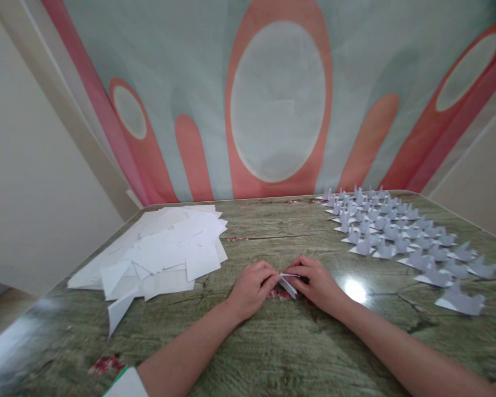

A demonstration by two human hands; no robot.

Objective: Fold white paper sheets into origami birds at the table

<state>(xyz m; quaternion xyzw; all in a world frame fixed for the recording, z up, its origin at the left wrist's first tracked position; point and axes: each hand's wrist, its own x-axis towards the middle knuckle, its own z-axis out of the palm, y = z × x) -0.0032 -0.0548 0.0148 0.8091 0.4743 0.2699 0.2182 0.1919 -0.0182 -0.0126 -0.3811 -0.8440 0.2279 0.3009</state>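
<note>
Centrally, near the middle of the table [273, 234], two bare hands meet over a small piece of folded white paper [288, 288]. The left hand [253, 289] has its thumb and forefinger pinched together at the paper's left end. The right hand [317, 282] has its fingers curled about the other end, thumb below and forefinger above, so each grip is nearly closed, with only the thin paper between the fingertips. The piece has narrow flaps that spread apart toward the right hand; its full shape is partly hidden by the fingers. Both forearms reach in from the near edge, and the hands sit low, close to the wood-patterned tabletop.

To the left lies a broad, untidy pile of white paper sheets [165, 237], overlapping at many angles, with one pointed corner jutting toward the near side. To the right, well apart from the hands, folded paper birds [391, 231] stand in rough slanting rows, the nearest one a little away from the others. A bright glare spot shows on the tabletop between the right hand and the birds. Behind the table hangs a pale green backdrop [279, 99] with coral shapes and large whitish ovals.
</note>
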